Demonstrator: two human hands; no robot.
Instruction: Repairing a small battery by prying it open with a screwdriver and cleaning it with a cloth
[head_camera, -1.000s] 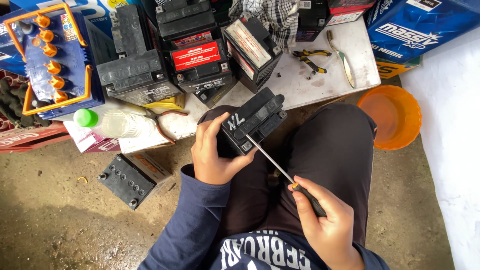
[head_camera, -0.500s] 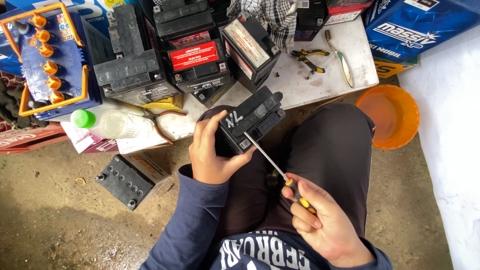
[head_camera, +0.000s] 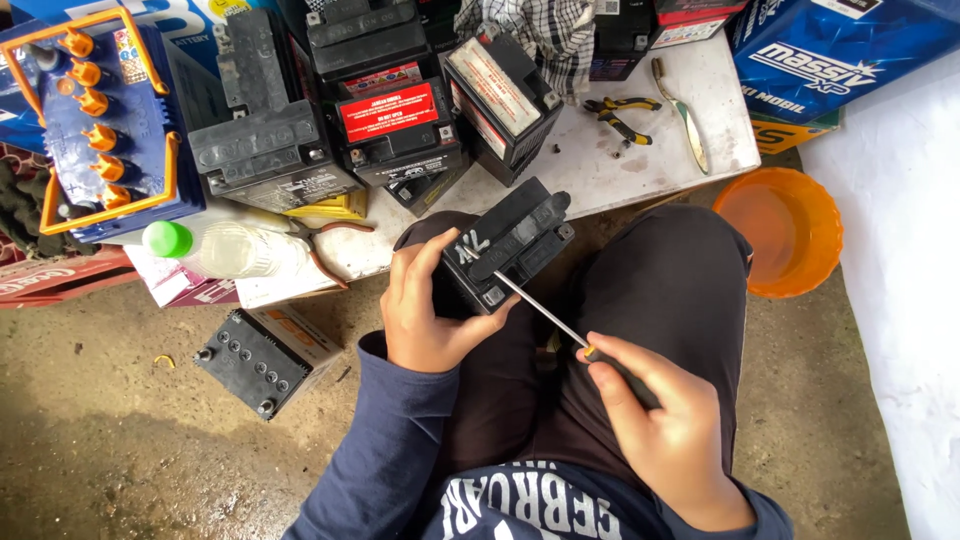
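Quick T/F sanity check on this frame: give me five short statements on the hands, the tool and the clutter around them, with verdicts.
1. The left hand grips a small black box-shaped battery resting on the person's lap. True.
2. The right hand holds yellow-handled pliers. False: it holds a thin metal-shafted screwdriver; the yellow-and-black pliers lie on the white tabletop.
3. The screwdriver's tip meets the battery's lower corner. True.
4. The round orange plastic bowl sits on the tabletop. False: it sits on the ground, to the right of the knee.
5. The clear bottle has a red cap. False: green.
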